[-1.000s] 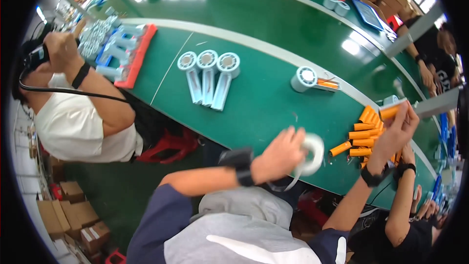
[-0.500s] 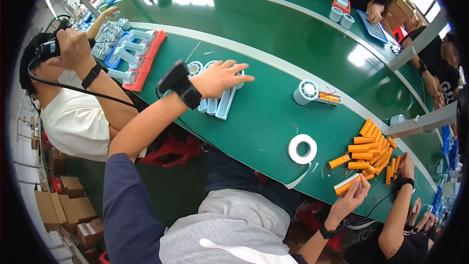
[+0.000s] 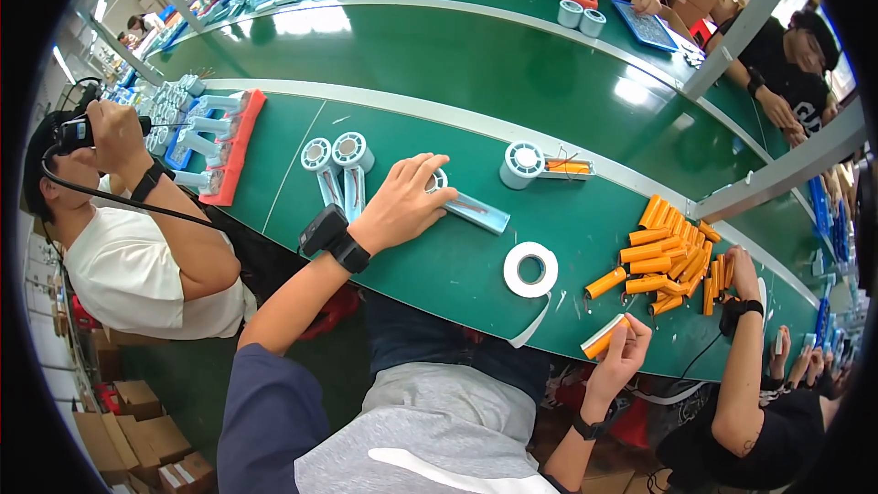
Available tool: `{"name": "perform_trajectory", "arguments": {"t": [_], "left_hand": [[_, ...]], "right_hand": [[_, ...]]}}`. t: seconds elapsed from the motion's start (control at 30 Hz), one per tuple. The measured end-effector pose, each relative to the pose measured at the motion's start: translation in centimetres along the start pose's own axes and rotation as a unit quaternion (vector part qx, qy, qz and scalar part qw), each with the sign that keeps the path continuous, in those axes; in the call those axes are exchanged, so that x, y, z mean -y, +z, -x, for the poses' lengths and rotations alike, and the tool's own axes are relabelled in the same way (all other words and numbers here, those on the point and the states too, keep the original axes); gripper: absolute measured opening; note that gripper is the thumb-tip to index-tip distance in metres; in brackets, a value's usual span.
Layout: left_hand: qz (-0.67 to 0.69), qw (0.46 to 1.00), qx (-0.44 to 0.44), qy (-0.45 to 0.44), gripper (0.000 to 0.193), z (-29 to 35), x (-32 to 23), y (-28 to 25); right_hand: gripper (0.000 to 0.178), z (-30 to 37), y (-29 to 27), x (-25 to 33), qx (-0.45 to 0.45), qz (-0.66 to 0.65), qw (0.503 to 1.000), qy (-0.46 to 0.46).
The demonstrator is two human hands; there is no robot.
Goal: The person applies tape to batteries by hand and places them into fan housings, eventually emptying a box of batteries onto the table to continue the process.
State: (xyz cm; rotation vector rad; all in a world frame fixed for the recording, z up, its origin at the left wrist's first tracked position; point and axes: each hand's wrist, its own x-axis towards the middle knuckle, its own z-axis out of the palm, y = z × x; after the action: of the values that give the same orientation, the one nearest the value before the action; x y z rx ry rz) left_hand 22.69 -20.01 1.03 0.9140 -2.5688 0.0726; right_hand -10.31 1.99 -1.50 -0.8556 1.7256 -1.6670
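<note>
My left hand (image 3: 402, 204) has its fingers curled over the round head of a light-blue handheld-fan housing (image 3: 479, 213), whose open handle points right with a thin wire inside. Two similar housings (image 3: 351, 152) lie side by side to its left, partly behind my wrist. Near the table's front edge my right hand (image 3: 623, 352) pinches an orange battery (image 3: 601, 340) bearing a white strip along its side. A roll of white tape (image 3: 513, 273) lies left of that hand, its loose end hanging over the edge. Farther back rests another fan housing (image 3: 524, 165), with an orange battery in its handle.
Orange batteries (image 3: 666, 254) are heaped at the right, where a co-worker's hand (image 3: 743, 272) reaches in. A red rack (image 3: 240, 148) holding fan parts stands at the left beside another person. A metal post (image 3: 777, 169) rises at the far right.
My left hand has closed on one housing and moved it away from the other two, its handle now pointing right. My right hand still holds the battery. The whole view has shifted.
</note>
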Motion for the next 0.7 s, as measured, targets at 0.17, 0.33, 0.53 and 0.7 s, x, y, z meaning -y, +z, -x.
{"name": "perform_trajectory", "arguments": {"t": [0.17, 0.33, 0.53, 0.7], "left_hand": [[-0.125, 0.992, -0.008, -0.009, 0.036, -0.2, -1.8, 1.1], [-0.195, 0.979, 0.011, -0.06, 0.029, -1.0, -2.4, 2.5], [-0.105, 0.979, 0.079, -0.157, 0.017, -3.1, -3.0, 2.9], [0.174, 0.976, 0.035, -0.125, 0.014, -2.1, -1.8, 1.4]], "right_hand": [[0.016, 0.3, 1.4, 0.5, 0.035, 0.004, 0.999, -0.009], [0.016, 0.2, 3.0, 1.3, 0.075, 0.005, 0.997, -0.031], [0.016, -1.3, 7.0, 2.8, 0.132, -0.01, 0.99, -0.041], [0.021, -7.4, 13.7, 3.0, 0.201, 0.018, 0.955, -0.218]]}}
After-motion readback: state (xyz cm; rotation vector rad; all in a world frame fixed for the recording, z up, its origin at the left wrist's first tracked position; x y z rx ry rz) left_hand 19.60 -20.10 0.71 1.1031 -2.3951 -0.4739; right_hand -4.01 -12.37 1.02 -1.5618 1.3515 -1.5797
